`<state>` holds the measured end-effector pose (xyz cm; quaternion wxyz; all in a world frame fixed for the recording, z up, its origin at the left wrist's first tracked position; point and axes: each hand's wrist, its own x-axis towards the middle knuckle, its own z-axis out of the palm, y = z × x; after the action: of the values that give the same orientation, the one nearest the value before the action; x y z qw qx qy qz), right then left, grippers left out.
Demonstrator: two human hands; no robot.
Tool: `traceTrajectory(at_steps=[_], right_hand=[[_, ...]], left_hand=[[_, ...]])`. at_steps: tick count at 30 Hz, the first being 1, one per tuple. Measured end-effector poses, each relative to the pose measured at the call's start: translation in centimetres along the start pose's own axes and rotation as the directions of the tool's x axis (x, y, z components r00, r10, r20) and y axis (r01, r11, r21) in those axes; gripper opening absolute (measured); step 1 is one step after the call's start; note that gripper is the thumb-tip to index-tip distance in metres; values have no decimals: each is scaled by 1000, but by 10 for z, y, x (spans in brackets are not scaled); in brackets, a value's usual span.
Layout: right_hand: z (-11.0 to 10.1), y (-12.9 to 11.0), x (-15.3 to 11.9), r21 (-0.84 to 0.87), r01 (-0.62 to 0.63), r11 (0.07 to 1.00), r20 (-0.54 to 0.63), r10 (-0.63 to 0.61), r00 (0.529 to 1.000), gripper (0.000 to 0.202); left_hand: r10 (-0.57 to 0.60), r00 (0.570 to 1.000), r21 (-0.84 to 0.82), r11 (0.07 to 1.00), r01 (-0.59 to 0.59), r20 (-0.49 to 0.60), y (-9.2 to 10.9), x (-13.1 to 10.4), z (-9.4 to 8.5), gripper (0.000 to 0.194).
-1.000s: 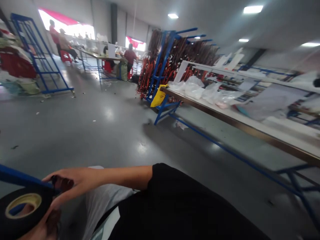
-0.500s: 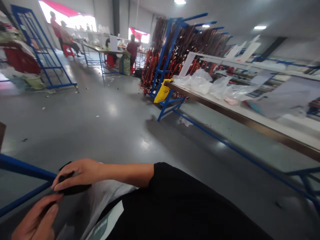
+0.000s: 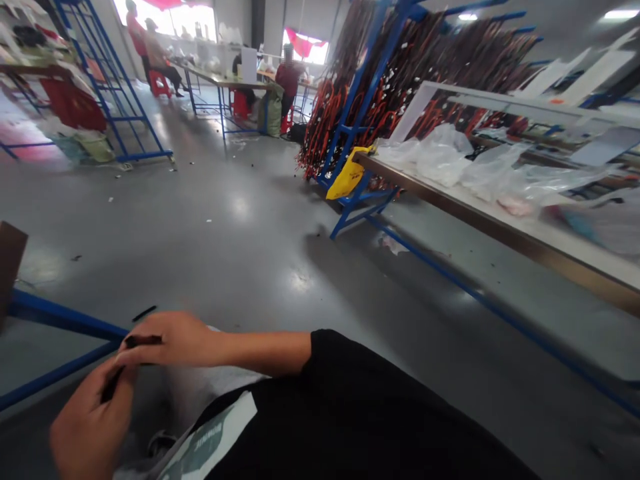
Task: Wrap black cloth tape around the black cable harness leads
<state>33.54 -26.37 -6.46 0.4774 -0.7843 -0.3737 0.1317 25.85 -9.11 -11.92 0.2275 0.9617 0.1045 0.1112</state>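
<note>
Cloth (image 3: 75, 103) in dark red hangs beside a desk (image 3: 20, 68) at the far left, with a pale green bucket (image 3: 97, 148) below it. At the near left, a brown block (image 3: 11, 257) cuts into view above a blue bar (image 3: 60, 317) that runs right toward the hands. The left hand (image 3: 93, 420) pinches a dark strip (image 3: 111, 385) between thumb and fingers. Just beyond, its fingertips meet those of the right hand (image 3: 173, 337), whose bent fingers and thumb grip a dark piece (image 3: 143, 341); whether both belong to one object cannot be told. The right forearm runs right into a black sleeve (image 3: 370, 380), near a pale printed patch (image 3: 215, 437) on the shirt.

Farther back, a blue frame (image 3: 145, 156) leans on the left, then a person sits on a red stool (image 3: 159, 83) near a long desk (image 3: 215, 79). To the right, dark and orange straps (image 3: 325, 127) hang from a blue rack (image 3: 354, 129). A yellow bag (image 3: 347, 177) hangs at the corner of the right desk (image 3: 475, 217), on which clear plastic bags (image 3: 440, 157) lie.
</note>
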Motion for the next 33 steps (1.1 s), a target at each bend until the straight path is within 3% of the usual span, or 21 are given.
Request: traceTrajectory(at_steps=[3, 5, 8, 11, 13, 15, 17, 18, 21, 24, 26, 29, 31, 33], right_hand=[[-13, 0, -1, -15, -175, 985, 15, 175, 984, 26], [-17, 4, 2, -39, -229, 973, -28, 228, 973, 25], [-17, 16, 12, -59, -230, 971, -136, 221, 966, 22], [-16, 24, 28, -56, -240, 969, -243, 220, 945, 15], [-17, 26, 37, -55, -226, 972, -324, 197, 925, 8], [-20, 26, 42, -48, -190, 981, -378, 158, 912, 7], [-24, 24, 43, -15, -147, 989, -418, 127, 900, 9], [-26, 23, 42, 1, -116, 993, -405, 107, 908, 10], [-31, 18, 38, 58, -61, 996, -375, 79, 924, 17], [-33, 14, 36, 192, -66, 979, -384, 137, 913, 23], [-33, 12, 37, 347, -84, 934, -384, 224, 896, 27], [-34, 10, 39, 514, -105, 851, -336, 313, 888, 31], [-36, 7, 39, 473, -112, 874, -303, 281, 911, 30], [-39, 1, 37, 348, -97, 932, -288, 205, 935, 29]], left_hand=[[-84, 996, -36, 996, 85, 22, 42, 15, -4, 12], [-85, 995, -74, 994, 80, -62, 60, 23, -2, 15], [-87, 991, -121, 990, 75, -97, 73, 34, 9, 17], [-176, 978, -379, 917, 122, -112, 76, 46, 17, 14], [-272, 960, -641, 750, 165, -71, 78, 52, 18, 13], [-369, 929, -881, 433, 188, 17, 79, 58, 14, 24], [-270, 942, -962, 132, 240, 198, 80, 64, 6, 33], [-165, 941, -952, 34, 304, 294, 79, 67, 1, 38], [25, 895, -892, -80, 446, 445, 76, 73, -12, 57], [118, 881, -868, -156, 472, 458, 78, 73, -15, 67], [140, 924, -921, -110, 373, 357, 80, 67, -14, 67], [179, 977, -989, 110, 95, 113, 77, 53, -19, 72], [284, 959, -961, 270, -54, 26, 69, 41, -28, 80], [418, 907, -903, 403, -146, 40, 60, 30, -38, 81]])
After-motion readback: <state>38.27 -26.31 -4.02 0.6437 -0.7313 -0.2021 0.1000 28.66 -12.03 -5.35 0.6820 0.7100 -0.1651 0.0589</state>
